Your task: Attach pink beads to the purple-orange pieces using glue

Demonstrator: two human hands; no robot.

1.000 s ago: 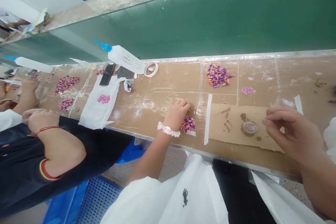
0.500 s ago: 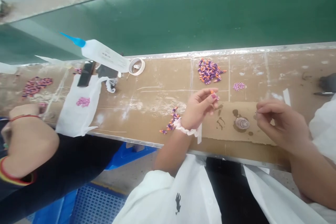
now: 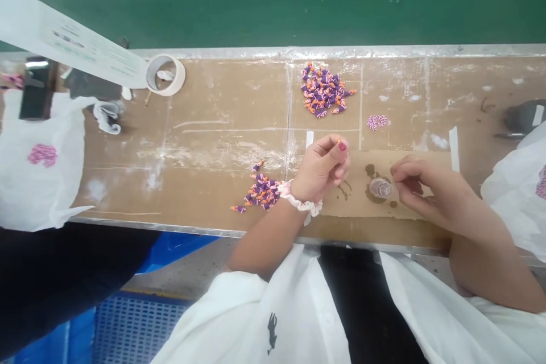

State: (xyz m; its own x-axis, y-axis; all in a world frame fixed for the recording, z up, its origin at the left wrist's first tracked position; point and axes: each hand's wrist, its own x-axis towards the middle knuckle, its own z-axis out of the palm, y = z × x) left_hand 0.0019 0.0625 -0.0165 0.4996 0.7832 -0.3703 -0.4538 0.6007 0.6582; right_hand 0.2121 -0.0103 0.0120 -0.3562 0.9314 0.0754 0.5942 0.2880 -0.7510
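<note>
My left hand [image 3: 325, 166], wearing a white scrunchie [image 3: 299, 199], is pinched closed around a small orange piece [image 3: 339, 140]; most of the piece is hidden by the fingers. My right hand [image 3: 433, 190] has thumb and index finger pressed together just beside a small clear cup [image 3: 381, 187]. Whatever those fingers hold is too small to make out. The cup stands on a brown cardboard sheet [image 3: 416, 210] with dark wet spots. Behind my left hand lies a pile of purple-and-orange pieces [image 3: 325, 91], and a smaller pile [image 3: 261, 189] sits by my left wrist. Tiny pink-and-purple bits [image 3: 377, 122] lie further back.
At left are a white bottle [image 3: 81, 48], a tape roll [image 3: 166, 75], a phone [image 3: 38, 88] and a white bag [image 3: 46, 187] with pink bits. Another white bag [image 3: 518, 193] and a dark object [image 3: 524, 118] are at right. A co-worker's dark sleeve [image 3: 77, 273] shows lower left.
The view has shifted left-to-right and tilted down. My right hand has come closer to the clear cup. My left hand keeps its pinch. The co-worker's hands have left the view.
</note>
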